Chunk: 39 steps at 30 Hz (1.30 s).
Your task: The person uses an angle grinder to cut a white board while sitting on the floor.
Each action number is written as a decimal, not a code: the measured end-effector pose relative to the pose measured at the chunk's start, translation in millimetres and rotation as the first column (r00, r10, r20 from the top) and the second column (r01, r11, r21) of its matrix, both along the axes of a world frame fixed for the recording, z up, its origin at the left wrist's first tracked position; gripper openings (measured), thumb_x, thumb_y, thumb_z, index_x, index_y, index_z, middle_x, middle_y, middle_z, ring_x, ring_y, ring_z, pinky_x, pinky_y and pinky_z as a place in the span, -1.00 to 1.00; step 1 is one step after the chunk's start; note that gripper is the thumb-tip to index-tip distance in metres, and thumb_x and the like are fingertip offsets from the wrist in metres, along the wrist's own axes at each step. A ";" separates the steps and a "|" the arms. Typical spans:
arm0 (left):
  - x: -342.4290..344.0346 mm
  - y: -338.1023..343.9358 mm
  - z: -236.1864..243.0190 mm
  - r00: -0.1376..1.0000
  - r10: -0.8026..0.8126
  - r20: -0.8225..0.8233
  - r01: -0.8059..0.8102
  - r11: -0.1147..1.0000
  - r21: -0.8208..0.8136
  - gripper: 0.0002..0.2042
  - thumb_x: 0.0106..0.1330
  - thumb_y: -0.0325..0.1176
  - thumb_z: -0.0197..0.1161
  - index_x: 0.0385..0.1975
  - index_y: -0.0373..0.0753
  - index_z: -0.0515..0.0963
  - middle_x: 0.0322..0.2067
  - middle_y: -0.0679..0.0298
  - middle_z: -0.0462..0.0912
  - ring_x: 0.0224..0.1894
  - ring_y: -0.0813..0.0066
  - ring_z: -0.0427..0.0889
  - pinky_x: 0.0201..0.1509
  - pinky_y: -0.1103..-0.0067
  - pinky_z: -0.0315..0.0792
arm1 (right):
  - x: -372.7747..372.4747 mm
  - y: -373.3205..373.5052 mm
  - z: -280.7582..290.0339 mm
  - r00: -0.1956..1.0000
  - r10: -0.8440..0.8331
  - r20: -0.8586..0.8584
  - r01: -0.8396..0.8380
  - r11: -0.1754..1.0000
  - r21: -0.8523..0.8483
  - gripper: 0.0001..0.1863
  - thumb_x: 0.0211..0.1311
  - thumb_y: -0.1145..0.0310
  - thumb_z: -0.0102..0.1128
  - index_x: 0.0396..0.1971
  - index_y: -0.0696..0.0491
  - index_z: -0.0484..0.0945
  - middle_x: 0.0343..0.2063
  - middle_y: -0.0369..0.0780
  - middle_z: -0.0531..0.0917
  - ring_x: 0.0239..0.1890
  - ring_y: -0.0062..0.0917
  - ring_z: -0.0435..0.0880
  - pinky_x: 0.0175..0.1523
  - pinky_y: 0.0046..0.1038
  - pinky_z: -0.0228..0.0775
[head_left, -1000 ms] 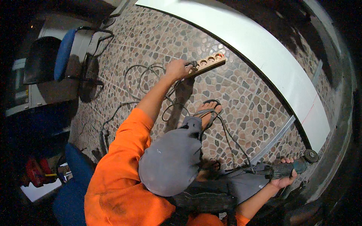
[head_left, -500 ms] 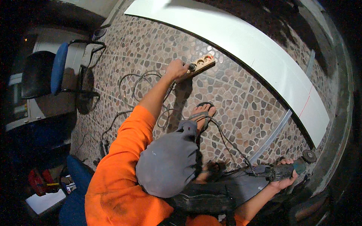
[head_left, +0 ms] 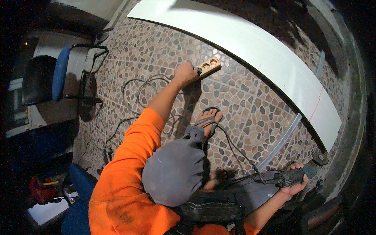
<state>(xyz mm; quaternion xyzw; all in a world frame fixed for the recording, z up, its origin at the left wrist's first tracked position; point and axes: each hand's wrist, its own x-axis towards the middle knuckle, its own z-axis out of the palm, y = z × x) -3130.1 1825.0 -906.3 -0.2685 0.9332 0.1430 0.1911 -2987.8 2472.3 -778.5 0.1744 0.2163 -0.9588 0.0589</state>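
My left hand [head_left: 185, 73] is closed at the near end of a cream power strip [head_left: 212, 67], its fingers around a black plug [head_left: 199, 71]. The hand hides most of the plug and that end of the strip. Two round sockets stay visible at the strip's far end. In my right hand [head_left: 292, 190], at the lower right, is an angle grinder [head_left: 293, 178] with a dark body and a round disc [head_left: 320, 158] at its tip. The grinder's black cord [head_left: 236, 150] runs back past my sandalled foot [head_left: 209, 118].
A long white panel [head_left: 250, 43] with a red line curves across the top and right. A metal strip [head_left: 280, 141] lies partly under it on the pebble-patterned floor [head_left: 235, 103]. Loops of cable [head_left: 138, 92] lie left of my foot. A blue-backed chair [head_left: 60, 74] stands left.
My left hand has shifted slightly right along the power strip, covering more of the plug. The strip has moved a little left. My right hand still holds the grinder, now slightly higher.
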 end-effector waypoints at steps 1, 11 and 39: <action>0.6 -1.3 -5.0 1.000 0.000 -0.012 -0.001 1.000 -0.016 -0.51 0.42 0.05 0.29 -0.14 -0.36 0.81 -0.08 -0.15 0.82 0.03 -0.14 0.81 0.18 0.10 0.66 | 0.5 1.4 -1.5 1.000 0.006 0.002 -0.006 1.000 0.005 -0.37 0.30 0.41 0.27 0.34 0.19 0.29 0.02 -0.12 0.47 0.10 -0.30 0.51 0.31 -0.18 0.42; -2.0 7.0 -7.0 1.000 0.007 0.009 -0.006 0.999 -0.032 -0.54 0.41 -0.01 0.35 -0.08 -0.38 0.77 -0.07 -0.20 0.81 0.04 -0.16 0.81 0.16 0.11 0.67 | 5.8 -0.6 1.3 0.999 -0.044 0.003 0.043 0.996 0.073 -0.37 0.31 0.29 0.21 0.33 0.15 0.31 0.03 -0.18 0.47 0.05 -0.34 0.51 0.24 -0.22 0.46; -15.9 -19.2 -56.7 0.938 -0.288 -0.192 0.264 0.954 -0.141 -0.65 0.31 -0.08 0.49 -0.24 -0.30 0.82 -0.28 -0.15 0.81 -0.15 -0.22 0.81 -0.01 0.08 0.66 | -61.8 23.1 -53.0 0.896 -0.337 0.289 0.195 0.883 0.426 -0.63 0.21 0.07 0.36 -0.34 0.13 0.63 -0.46 -0.10 0.73 -0.46 -0.24 0.74 -0.25 -0.24 0.69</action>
